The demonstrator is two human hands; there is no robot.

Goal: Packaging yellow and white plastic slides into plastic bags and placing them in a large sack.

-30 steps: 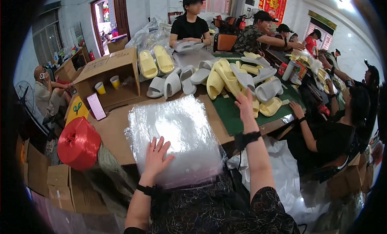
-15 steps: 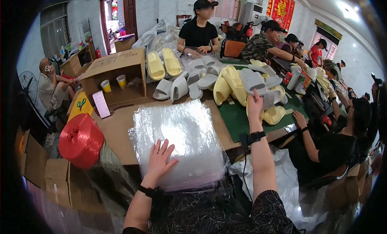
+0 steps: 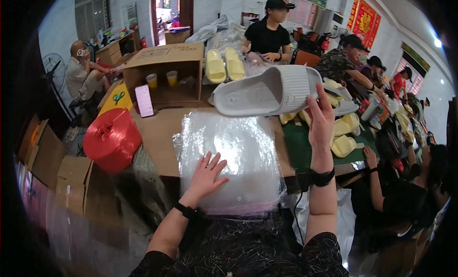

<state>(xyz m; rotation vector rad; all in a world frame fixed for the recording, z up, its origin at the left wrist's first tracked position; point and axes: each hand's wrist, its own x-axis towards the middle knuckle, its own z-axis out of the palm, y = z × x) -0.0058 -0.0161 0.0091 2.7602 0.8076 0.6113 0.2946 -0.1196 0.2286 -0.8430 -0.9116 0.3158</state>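
A grey slide slipper (image 3: 253,97) is raised over the table, its ribbed strap toward the right. My right hand (image 3: 322,117) grips it at the strap end, fingers and thumb closed on the edge. Below it lies a stack of clear plastic bags (image 3: 248,158), shiny under the light. My left hand (image 3: 206,177) rests flat on the stack with its fingers spread, holding nothing. Beyond my right hand, yellow slippers (image 3: 344,147) and another grey slipper (image 3: 347,105) lie on the green mat (image 3: 298,148). The raised slipper hides much of the pile behind it.
An open cardboard box (image 3: 163,62) with two cups stands at the back left, a phone (image 3: 144,100) leaning before it. A red twine roll (image 3: 112,139) sits left. Yellow slippers (image 3: 225,66) lie beside the box. Co-workers (image 3: 268,34) are across and at right (image 3: 405,181).
My right hand has brought the grey slipper from the pile up and closer, so it looks much larger. My left hand stays on the bags. The whole view has shifted.
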